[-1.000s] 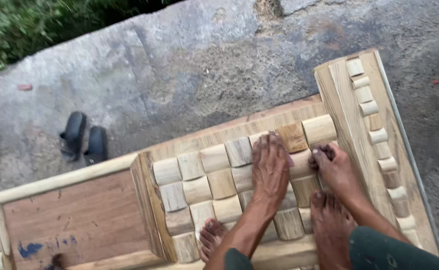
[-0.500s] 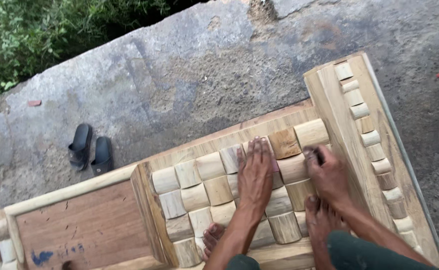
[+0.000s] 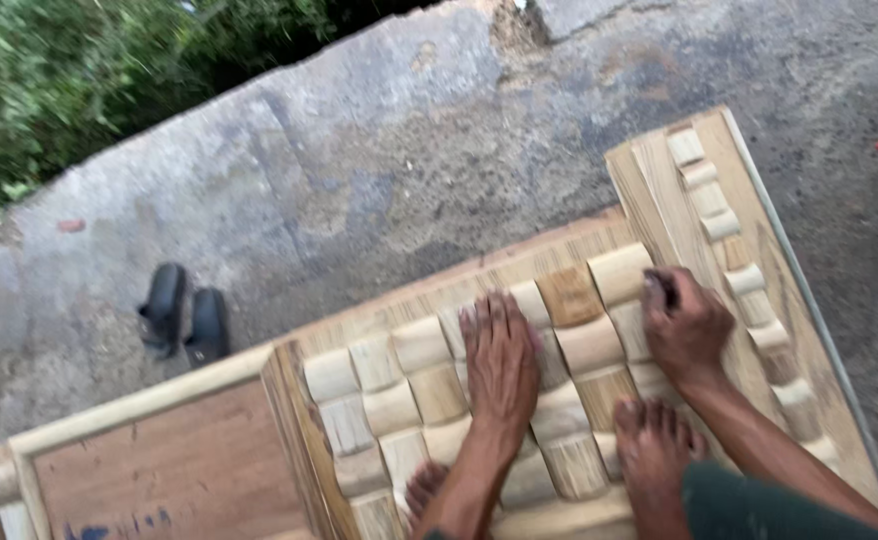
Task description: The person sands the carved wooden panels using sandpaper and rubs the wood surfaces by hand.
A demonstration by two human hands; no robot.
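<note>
Shift since earlier frame: both hands sit farther right and nearer on the carved panel (image 3: 559,400) than half a second ago; the sandals (image 3: 186,325) also show lower in my view, so I read this as the head camera tilting as much as the hands moving.
Left hand (image 3: 500,358): lies flat, palm down, fingers together and stretched toward the far edge, clamped on nothing; I judge it braces the body and steadies the panel.
Right hand (image 3: 687,328): curled shut round a small dark tool (image 3: 665,288), only its tip showing at the thumb side; too blurred to name the tool.
Tool position: its tip touches a pale raised block near the right end of the block field, just beside the framing board (image 3: 659,200).
Feet: a bare right foot (image 3: 654,455) stands on the near blocks, toes of the left foot (image 3: 421,490) peek out near the wrist; weight on the panel likely keeps it from sliding.
Surface: rows of rounded wooden blocks, pale and brown mixed; a flat recessed board (image 3: 169,470) lies to the left.
Room: outdoors, rough concrete ground (image 3: 359,190), green bushes (image 3: 79,90) far left.
</note>
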